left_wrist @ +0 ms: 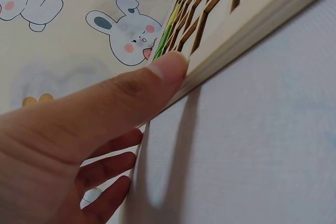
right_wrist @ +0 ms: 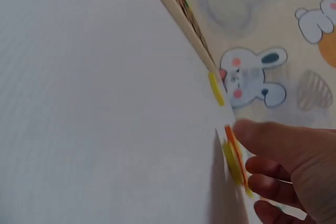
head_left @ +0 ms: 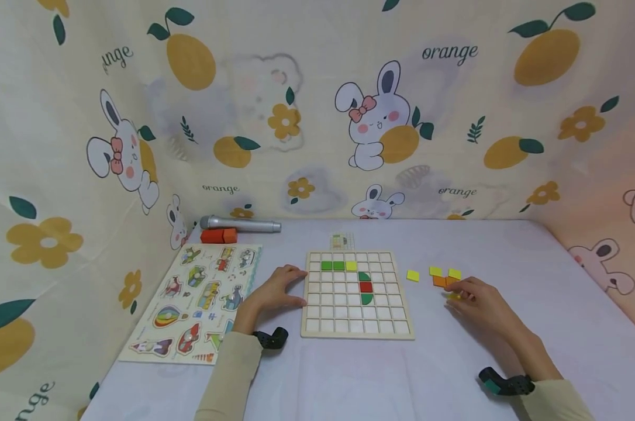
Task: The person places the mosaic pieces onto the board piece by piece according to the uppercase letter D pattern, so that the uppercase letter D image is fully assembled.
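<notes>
A wooden grid board (head_left: 358, 334) lies flat at the middle of the table. Three tiles, two green and one yellow (head_left: 351, 266), sit in a row near its top. Farther right on it, a red tile (head_left: 366, 287) stands between two rounded green pieces. My left hand (head_left: 275, 290) rests against the board's left edge, thumb and fingers spread apart. To the right of the board, my right hand (head_left: 480, 304) hovers at a cluster of yellow and orange tiles (head_left: 439, 281), its fingertips around a yellow tile (head_left: 453, 296) partly hidden under them.
A single yellow tile (head_left: 413, 275) lies between board and cluster. Behind the board is a small patterned card (head_left: 342, 241). On the left lie a picture puzzle board (head_left: 191, 304), red blocks (head_left: 218, 235) and a silver microphone (head_left: 244, 224). Patterned cloth (head_left: 317, 117) hangs around the table.
</notes>
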The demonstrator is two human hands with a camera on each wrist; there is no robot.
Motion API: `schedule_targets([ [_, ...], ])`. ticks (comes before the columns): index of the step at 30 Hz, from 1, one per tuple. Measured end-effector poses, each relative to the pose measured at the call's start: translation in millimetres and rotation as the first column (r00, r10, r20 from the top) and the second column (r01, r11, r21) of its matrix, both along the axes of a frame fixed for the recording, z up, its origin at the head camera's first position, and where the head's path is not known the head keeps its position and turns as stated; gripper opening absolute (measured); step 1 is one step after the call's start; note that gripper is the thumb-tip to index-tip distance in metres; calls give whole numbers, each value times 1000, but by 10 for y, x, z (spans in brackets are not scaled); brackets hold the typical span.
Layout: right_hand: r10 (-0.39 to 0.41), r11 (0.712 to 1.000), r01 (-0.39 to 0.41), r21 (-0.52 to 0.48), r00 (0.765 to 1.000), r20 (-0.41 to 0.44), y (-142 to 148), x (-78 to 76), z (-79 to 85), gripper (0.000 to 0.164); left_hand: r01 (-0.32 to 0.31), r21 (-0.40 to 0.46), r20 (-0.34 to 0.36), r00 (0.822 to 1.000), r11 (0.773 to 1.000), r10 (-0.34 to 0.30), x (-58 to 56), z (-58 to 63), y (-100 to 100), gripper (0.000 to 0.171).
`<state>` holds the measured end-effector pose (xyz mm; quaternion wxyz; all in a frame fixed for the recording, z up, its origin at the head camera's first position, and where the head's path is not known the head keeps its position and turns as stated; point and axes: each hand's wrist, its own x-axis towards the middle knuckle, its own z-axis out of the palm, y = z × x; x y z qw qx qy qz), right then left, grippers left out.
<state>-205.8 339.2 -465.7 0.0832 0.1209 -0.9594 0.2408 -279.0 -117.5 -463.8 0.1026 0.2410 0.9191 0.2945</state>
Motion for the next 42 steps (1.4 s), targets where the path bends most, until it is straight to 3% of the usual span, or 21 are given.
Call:
schedule_targets([
  [5, 9, 1000, -9, 3, 1000, 24, 61, 35, -44, 31, 2, 12, 2, 1000, 1000, -2, -6, -2, -3, 71],
  [10, 21, 1000, -21, -3, 1000, -6, 79, 23, -68, 31, 5, 10, 0, 1000, 1000, -5, -10, 3, 0, 71],
  [20, 17, 1000, -17, 2, 1000, 14, -24, -49, -61, 21, 6, 15, 13, 1000, 1000, -6, -6, 49, -8, 71],
  [27, 143, 988, -142, -62, 990, 4, -502, -140, 52, 21, 18, 22, 2, 1000, 1000, -18, -13, 18, -13, 71],
  [35, 258, 966, -258, -20, 964, 60, -1234, -114, 115, 24, 24, 15, -1, 1000, 1000, -24, -20, -20, -5, 72],
  [42, 390, 920, -383, 86, 915, -98, -1626, -90, 35, 21, 15, 22, -4, 1000, 1000, -15, -11, 5, -4, 70],
])
